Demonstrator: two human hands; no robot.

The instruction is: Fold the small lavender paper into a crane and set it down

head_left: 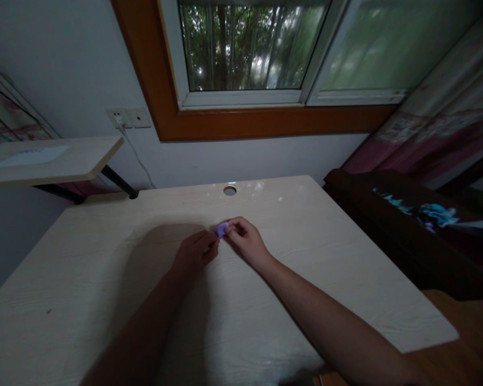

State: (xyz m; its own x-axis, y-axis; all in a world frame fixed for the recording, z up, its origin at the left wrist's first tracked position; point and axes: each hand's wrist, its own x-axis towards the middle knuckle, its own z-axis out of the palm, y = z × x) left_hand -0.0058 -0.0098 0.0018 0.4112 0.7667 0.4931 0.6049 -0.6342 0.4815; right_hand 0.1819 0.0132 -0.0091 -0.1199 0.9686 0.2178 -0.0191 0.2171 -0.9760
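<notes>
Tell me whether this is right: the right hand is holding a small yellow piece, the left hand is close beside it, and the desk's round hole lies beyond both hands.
Not quite: the head view shows that the small piece in the right hand is purple, not yellow. The rest stands.

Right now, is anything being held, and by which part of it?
A purple piece: the right grip pinches its right end. The left grip is at its lower left end; whether it holds that end too cannot be told.
</notes>
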